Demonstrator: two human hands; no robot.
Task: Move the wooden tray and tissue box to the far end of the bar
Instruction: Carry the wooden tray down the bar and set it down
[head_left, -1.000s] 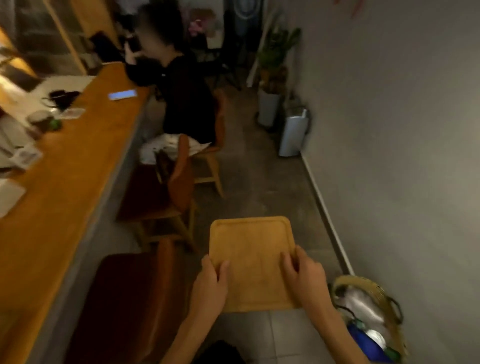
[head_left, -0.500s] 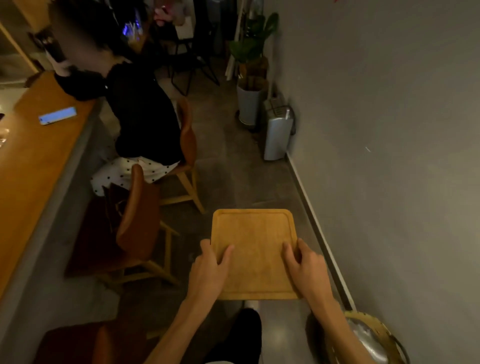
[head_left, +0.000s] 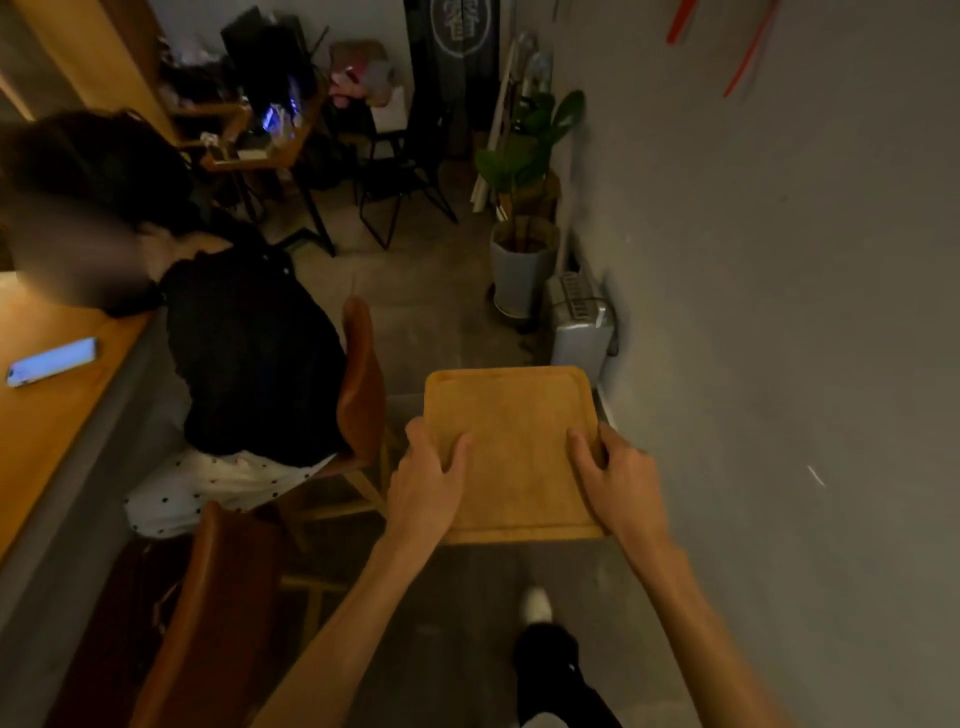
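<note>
Tray (head_left: 511, 441) being carried flat and level in the aisle, gripped at both side edges so that it is staying balanced and clear of the seated person (head_left: 244, 353) and the chair backs. Left hand (head_left: 426, 480) clamping the left edge, thumb lying on the top face, fingers (head_left: 415, 441) curling under and out of sight. Right hand (head_left: 618, 480) mirroring it on the right edge, thumb and forefinger pressing on the top face, remaining fingers wrapping below. Both sets of fingers closed on the wood, holding nothing else. Forearms reaching forward and slightly inward, wrists straight, elbows low. Tray bare beyond the fingertips; no tissue box showing anywhere. Desk (head_left: 47, 415) running well to the left of the left fingers, with a lit phone (head_left: 52, 361) lying on it. Wall (head_left: 779, 312) passing close to the right fingers, small heater (head_left: 579, 325) and potted plant (head_left: 522, 249) standing ahead of the fingertips. Probably mid-walk toward the far end, judging by the foot (head_left: 535, 605) stepping below the wrists. Likely needing to pass the seated person before setting down.
</note>
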